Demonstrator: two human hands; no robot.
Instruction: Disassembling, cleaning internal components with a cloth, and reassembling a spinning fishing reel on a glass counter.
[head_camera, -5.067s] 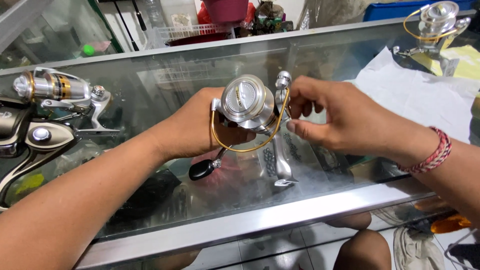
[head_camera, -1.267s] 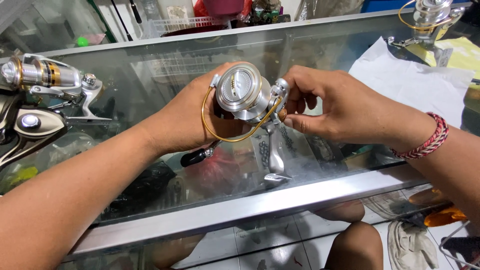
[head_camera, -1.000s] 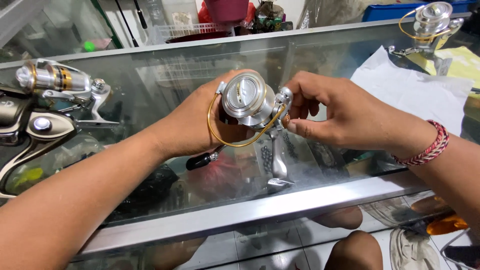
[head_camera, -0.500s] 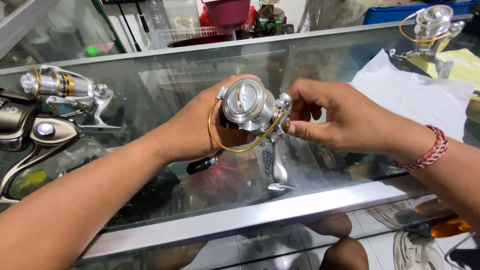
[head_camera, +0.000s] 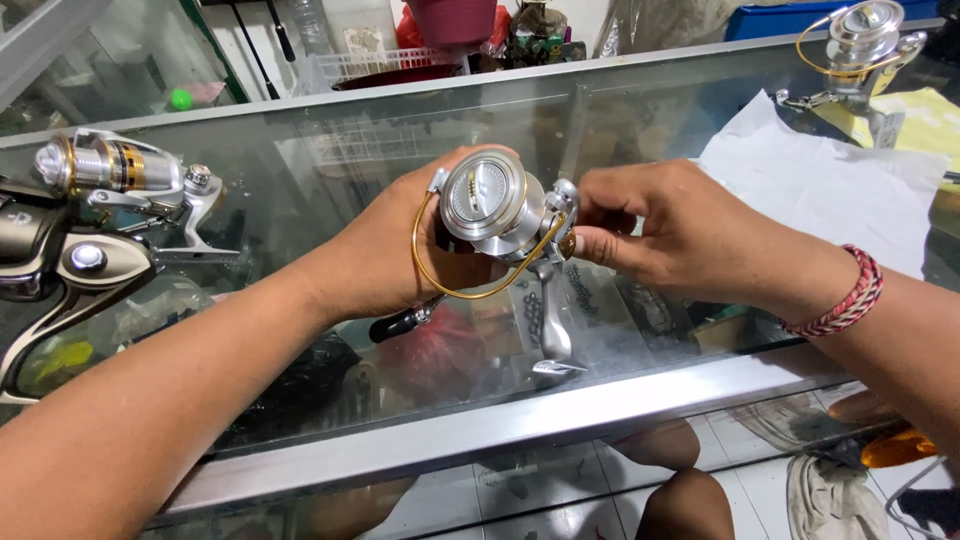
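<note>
A silver spinning fishing reel (head_camera: 490, 205) with a gold bail wire and a black handle knob is held above a glass counter (head_camera: 300, 190). My left hand (head_camera: 400, 250) wraps around the reel's body from the left and grips it. My right hand (head_camera: 680, 230) pinches a small part at the reel's right side, by the bail arm, with thumb and fingertips. The reel's foot points down toward the counter's metal front edge. A red and white braided band circles my right wrist.
Two more reels (head_camera: 110, 180) lie at the counter's left end, and another silver and gold reel (head_camera: 860, 45) stands at the far right. White paper (head_camera: 820, 180) and a yellow sheet lie on the right. A wire basket (head_camera: 350, 65) sits behind the counter.
The reel and both hands have stayed in nearly the same place, shifting only slightly. My right fingers have kept their pinch on the reel's right side.
</note>
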